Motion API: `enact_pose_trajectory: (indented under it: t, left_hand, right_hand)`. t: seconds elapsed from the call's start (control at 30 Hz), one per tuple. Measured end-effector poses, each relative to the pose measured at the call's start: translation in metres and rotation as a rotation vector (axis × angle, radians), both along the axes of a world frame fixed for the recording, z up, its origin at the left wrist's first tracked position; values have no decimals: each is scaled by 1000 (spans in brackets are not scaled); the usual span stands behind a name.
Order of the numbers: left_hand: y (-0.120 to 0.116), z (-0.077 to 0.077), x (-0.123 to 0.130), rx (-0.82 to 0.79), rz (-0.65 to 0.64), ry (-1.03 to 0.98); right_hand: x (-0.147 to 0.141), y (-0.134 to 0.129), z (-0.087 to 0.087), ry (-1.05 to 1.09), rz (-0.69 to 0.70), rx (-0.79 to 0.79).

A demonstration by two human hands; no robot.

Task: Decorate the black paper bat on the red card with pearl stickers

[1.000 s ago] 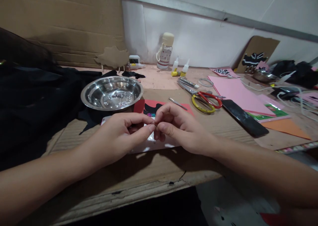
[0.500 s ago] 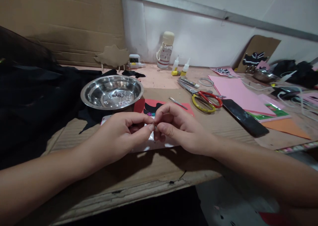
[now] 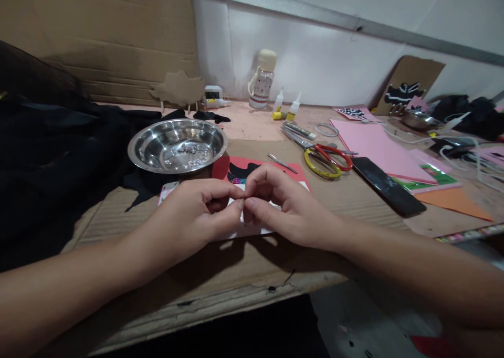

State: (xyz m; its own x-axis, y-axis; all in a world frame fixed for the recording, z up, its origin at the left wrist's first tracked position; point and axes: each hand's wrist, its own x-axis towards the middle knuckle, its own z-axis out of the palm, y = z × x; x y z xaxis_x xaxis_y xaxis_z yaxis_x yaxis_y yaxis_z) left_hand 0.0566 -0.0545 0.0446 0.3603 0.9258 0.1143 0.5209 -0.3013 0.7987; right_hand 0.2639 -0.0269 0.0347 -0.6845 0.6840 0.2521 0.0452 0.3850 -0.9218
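Observation:
My left hand [image 3: 197, 208] and my right hand [image 3: 289, 206] meet fingertip to fingertip above the near part of the table. Each has thumb and forefinger pinched together; whatever is between them is too small to make out. Under the hands lies a white sheet [image 3: 258, 228], and beyond it a red sheet [image 3: 220, 168] bearing a black cut-out shape [image 3: 241, 171] with a strip of purple and teal glitter [image 3: 237, 180]. To the left stands a steel bowl [image 3: 177, 146] with small shiny bits at its bottom. A slim metal tool [image 3: 282, 163] rests across the red sheet's far edge.
Scissors [image 3: 323, 161] with red and yellow handles lie right of the hands, beside a black phone [image 3: 388, 186] and pink sheets [image 3: 380, 150]. Glue bottles [image 3: 293, 107] and a drinking bottle [image 3: 261, 80] stand at the back. Black fabric [image 3: 59, 179] covers the left side.
The fingertips of both hands have drawn slightly closer, and my right thumb has shifted a little to the left. Everything else stays in place.

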Motion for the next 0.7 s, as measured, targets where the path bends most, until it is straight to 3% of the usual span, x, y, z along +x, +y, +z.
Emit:
enact_pose_trajectory:
  t: [0.43, 0.7]
  left_hand:
    - [4, 2, -2, -237, 41, -114]
    - [5, -2, -2, -196, 24, -113]
  right_hand:
    - [3, 4, -2, 79, 47, -74]
    - [5, 5, -7, 60, 66, -84]
